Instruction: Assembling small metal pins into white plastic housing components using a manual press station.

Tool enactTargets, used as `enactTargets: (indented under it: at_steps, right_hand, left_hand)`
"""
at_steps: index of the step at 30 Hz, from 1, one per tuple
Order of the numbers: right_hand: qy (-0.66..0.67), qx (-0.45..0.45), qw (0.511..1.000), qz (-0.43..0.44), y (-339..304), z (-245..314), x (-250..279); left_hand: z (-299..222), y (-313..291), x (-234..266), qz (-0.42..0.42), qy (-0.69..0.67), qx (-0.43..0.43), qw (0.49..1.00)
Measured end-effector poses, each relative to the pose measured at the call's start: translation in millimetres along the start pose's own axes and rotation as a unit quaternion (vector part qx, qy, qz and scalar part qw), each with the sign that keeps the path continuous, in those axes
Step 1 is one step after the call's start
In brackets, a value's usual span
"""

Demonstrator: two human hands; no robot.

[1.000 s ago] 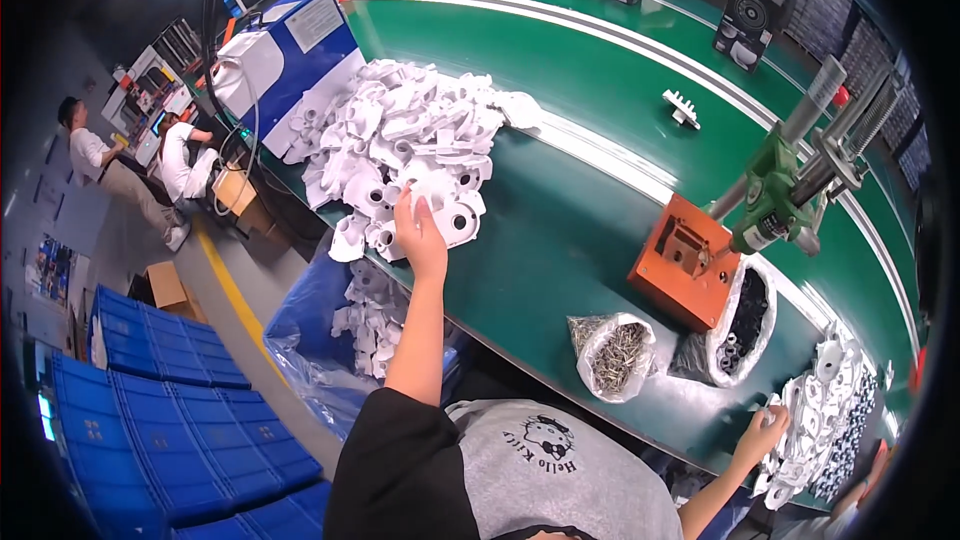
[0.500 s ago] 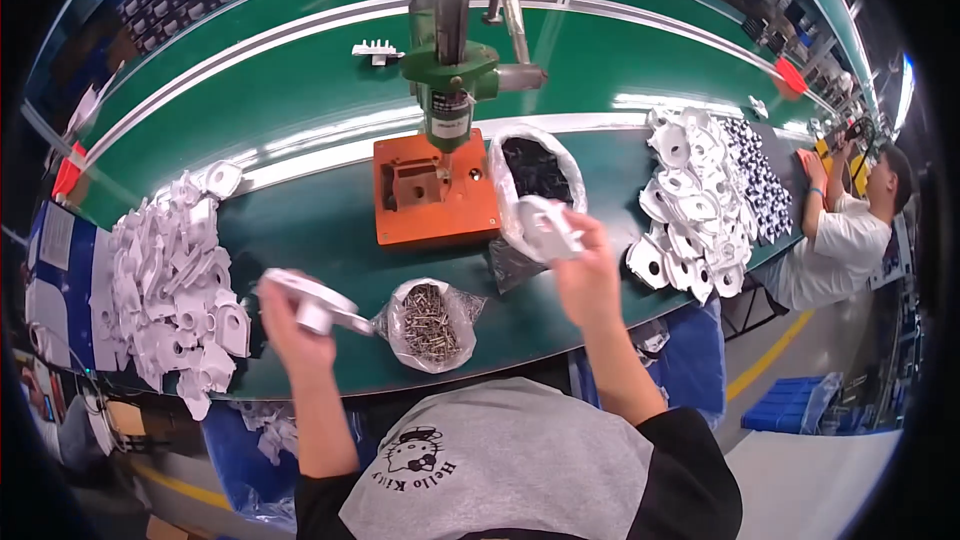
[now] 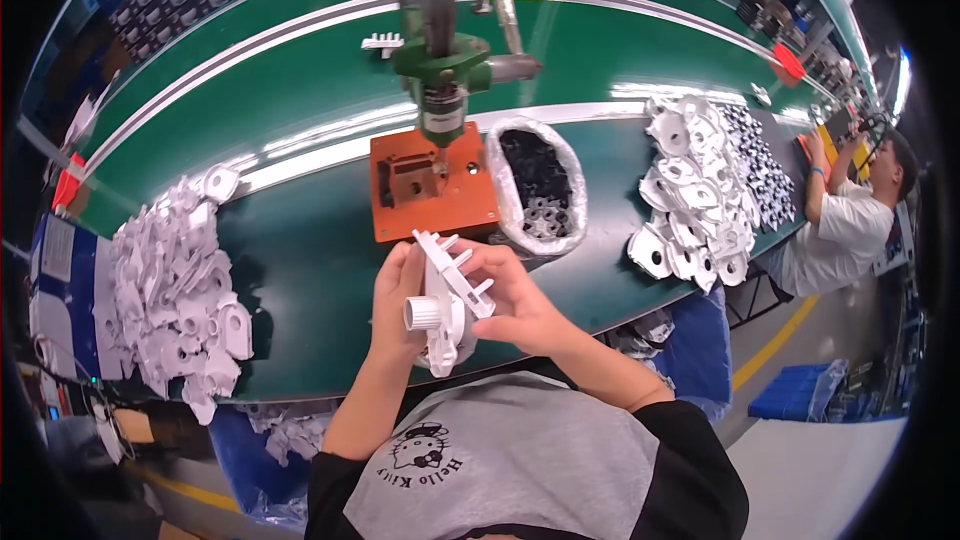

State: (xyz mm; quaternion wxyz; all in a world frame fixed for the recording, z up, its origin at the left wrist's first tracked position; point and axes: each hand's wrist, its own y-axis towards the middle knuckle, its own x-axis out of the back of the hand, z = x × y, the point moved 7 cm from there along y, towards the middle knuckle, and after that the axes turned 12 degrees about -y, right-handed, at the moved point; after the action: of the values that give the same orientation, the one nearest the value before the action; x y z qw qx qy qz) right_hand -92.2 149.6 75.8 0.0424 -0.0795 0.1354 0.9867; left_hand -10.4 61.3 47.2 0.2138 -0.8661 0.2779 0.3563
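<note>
My left hand [image 3: 396, 308] is closed round a white plastic part with a ribbed round knob [image 3: 422, 313]. My right hand [image 3: 512, 298] grips a second white plastic part with prongs [image 3: 455, 275] against it. The two pieces touch in front of my chest, close to the near edge of the bench; whether they are joined I cannot tell. Just beyond them stands an orange fixture block [image 3: 432, 210] with a recess in its top. The green head of a press-like machine [image 3: 440, 105] hangs over it. My hands hide most of the screw bag.
A heap of white plastic parts [image 3: 180, 300] covers the bench's left end, another pile [image 3: 695, 190] the right. A bag of black parts [image 3: 535, 165] stands beside the fixture. Blue bins [image 3: 690, 350] sit below the bench edge. A co-worker [image 3: 840, 210] works at far right.
Both hands have come together at the middle, bringing their white parts from left and right into contact. The screw bag is now mostly covered by them.
</note>
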Motion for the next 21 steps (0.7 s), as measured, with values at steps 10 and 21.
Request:
enactTargets:
  at_steps: [10, 21]
  right_hand:
    - [-0.227, 0.207, 0.947, -0.096, 5.1, 29.7, 7.9]
    - [-0.445, 0.254, 0.858, 0.028, 6.9, 13.4, -24.7]
  left_hand:
    - [67.5, -8.2, 27.9, 0.001, -0.233, 0.274, 0.933]
    - [66.0, -28.5, 16.7, 0.065, -0.116, 0.166, 0.977]
